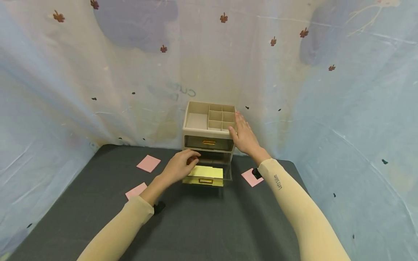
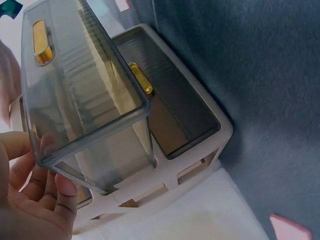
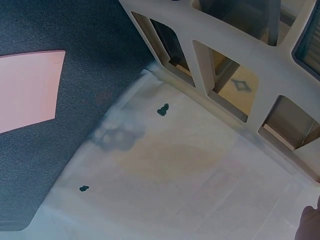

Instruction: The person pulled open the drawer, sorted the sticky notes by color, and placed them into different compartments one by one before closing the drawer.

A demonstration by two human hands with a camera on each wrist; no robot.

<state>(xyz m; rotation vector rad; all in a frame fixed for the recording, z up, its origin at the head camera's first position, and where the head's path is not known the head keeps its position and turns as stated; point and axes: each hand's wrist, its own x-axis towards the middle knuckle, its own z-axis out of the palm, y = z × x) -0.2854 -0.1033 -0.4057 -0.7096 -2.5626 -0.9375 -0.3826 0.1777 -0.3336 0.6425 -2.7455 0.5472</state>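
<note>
Drawer juts out; we cannot tell whether our left hand grips it; should our right hand, flattened, grasping nothing, slip, the organizer might tip.

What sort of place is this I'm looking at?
Probably an indoor tabletop workspace, perhaps set up for filming: a dark-covered table backed by patterned hanging fabric, with a small drawer organizer and pink paper squares on it.
</note>
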